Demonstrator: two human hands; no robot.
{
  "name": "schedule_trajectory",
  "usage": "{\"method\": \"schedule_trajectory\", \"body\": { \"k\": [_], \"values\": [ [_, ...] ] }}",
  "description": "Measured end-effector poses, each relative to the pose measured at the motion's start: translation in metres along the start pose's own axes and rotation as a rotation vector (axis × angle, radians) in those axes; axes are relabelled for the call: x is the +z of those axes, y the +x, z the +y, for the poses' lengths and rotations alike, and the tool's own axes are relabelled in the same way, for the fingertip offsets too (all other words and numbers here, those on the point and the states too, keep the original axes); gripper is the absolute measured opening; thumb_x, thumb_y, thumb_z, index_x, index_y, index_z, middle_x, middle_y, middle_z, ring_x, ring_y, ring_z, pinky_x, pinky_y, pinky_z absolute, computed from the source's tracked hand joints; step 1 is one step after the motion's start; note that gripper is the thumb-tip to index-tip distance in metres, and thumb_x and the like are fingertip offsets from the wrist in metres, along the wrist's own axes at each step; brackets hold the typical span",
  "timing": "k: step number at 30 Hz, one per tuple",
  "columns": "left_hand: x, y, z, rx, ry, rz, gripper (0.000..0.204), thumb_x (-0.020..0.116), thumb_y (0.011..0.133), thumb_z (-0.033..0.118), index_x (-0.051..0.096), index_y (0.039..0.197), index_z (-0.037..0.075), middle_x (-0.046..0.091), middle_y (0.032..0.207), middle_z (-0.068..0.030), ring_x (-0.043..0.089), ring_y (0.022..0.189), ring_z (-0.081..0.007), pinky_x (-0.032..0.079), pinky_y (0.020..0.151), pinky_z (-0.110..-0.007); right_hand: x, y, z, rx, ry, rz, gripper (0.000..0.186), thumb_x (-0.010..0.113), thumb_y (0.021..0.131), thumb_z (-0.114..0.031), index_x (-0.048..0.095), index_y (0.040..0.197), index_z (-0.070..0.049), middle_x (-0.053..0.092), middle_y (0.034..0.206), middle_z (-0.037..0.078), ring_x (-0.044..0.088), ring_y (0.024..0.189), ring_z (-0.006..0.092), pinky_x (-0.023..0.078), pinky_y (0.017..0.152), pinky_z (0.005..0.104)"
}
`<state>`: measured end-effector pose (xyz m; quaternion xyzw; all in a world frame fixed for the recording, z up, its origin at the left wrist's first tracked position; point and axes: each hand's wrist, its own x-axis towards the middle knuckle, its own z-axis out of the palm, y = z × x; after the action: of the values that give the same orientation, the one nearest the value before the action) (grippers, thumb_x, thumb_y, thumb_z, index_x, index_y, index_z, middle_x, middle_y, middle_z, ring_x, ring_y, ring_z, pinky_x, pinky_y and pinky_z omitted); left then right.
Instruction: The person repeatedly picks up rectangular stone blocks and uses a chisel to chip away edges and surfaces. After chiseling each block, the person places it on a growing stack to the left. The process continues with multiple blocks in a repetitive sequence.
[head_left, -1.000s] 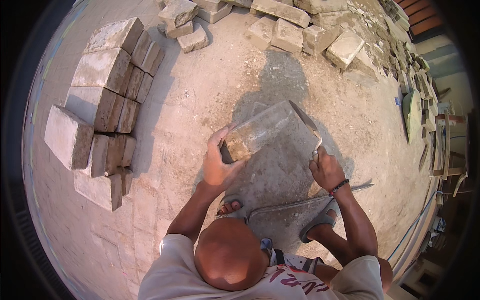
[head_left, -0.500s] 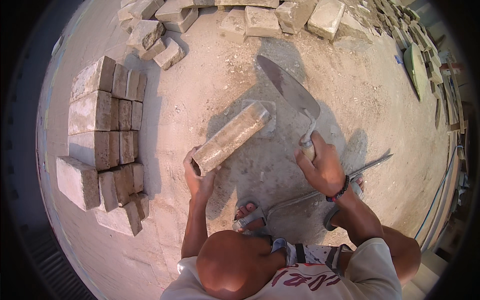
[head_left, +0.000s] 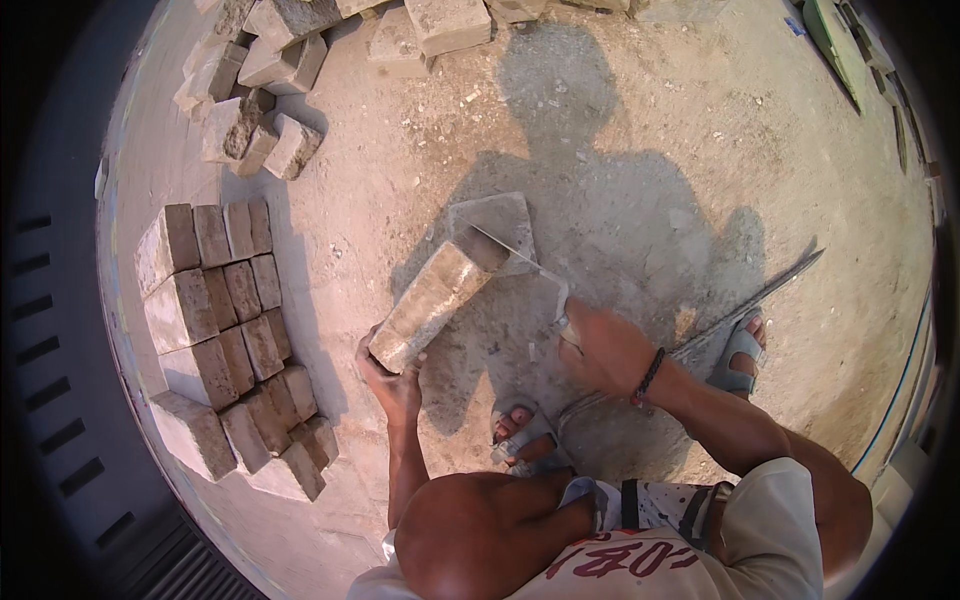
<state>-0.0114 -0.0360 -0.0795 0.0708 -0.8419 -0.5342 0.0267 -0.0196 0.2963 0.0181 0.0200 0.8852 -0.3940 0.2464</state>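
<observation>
A long, dusty brick (head_left: 432, 305) is tilted up off the ground, with my left hand (head_left: 393, 388) gripping its near end. The fingers wrap the left side and the thumb presses on the right. In my right hand (head_left: 608, 348), somewhat blurred, the handle of a trowel (head_left: 512, 252) is held. Its blade shows edge-on as a thin line and meets the brick's far end. Whether it touches or only passes in front I cannot tell. Beneath that end lies a flat grey slab (head_left: 510, 212), partly covered by the brick.
A stack of bricks (head_left: 200, 312) stands on the left. Loose bricks (head_left: 290, 62) are heaped at the far left and along the far side. A long thin bar (head_left: 745, 300) lies by my sandalled feet. At the far right a green curved panel (head_left: 832, 48) leans.
The trowel has swung left and down from beyond the brick, turning edge-on at its far end. The brick has tipped steeper. The whole view has shifted and turned.
</observation>
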Motion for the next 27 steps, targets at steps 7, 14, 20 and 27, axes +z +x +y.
{"method": "schedule_trajectory", "body": {
  "k": [7, 14, 20, 27],
  "values": [
    [-0.003, -0.004, -0.001, -0.025, -0.058, 0.032, 0.088, 0.091, 0.071, 0.015, 0.036, 0.138, -0.001, 0.047, 0.133, -0.0152, 0.048, 0.125, -0.0271, 0.039, 0.109, -0.04, 0.002, -0.003, -0.009, -0.029, 0.211, -0.113, 0.041, 0.06, 0.089, -0.025, 0.051, 0.113, 0.008, 0.064, 0.093, 0.033, 0.062, 0.092, 0.0495, 0.049, 0.079, 0.0502],
    [-0.005, 0.015, 0.066, 0.095, -0.19, -0.01, 0.086, 0.091, 0.069, 0.013, 0.04, 0.137, -0.001, 0.049, 0.131, -0.0142, 0.05, 0.123, -0.0256, 0.041, 0.107, -0.039, -0.022, 0.012, 0.038, -0.02, 0.207, 0.049, 0.043, 0.062, 0.089, -0.028, 0.055, 0.113, 0.006, 0.065, 0.094, 0.028, 0.065, 0.09, 0.0383, 0.05, 0.081, 0.0457],
    [-0.004, 0.061, 0.208, 0.412, 0.319, -0.237, 0.067, 0.085, 0.071, 0.009, 0.048, 0.126, -0.002, 0.05, 0.11, -0.0148, 0.051, 0.106, -0.0305, 0.043, 0.096, -0.041, -0.047, -0.005, 0.015, -0.089, 0.206, 0.171, 0.034, 0.065, 0.088, -0.024, 0.057, 0.106, 0.003, 0.064, 0.079, 0.019, 0.063, 0.07, 0.0222, 0.05, 0.067, 0.0394],
    [0.024, 0.085, 0.233, 0.511, 0.581, -0.318, 0.067, 0.087, 0.066, 0.011, 0.047, 0.119, 0.001, 0.052, 0.107, -0.0185, 0.052, 0.102, -0.0377, 0.046, 0.088, -0.045, -0.045, -0.032, -0.044, -0.227, 0.177, 0.235, 0.033, 0.067, 0.087, -0.023, 0.057, 0.105, 0.003, 0.063, 0.077, 0.02, 0.066, 0.072, 0.0325, 0.049, 0.067, 0.0396]
  ]
}}
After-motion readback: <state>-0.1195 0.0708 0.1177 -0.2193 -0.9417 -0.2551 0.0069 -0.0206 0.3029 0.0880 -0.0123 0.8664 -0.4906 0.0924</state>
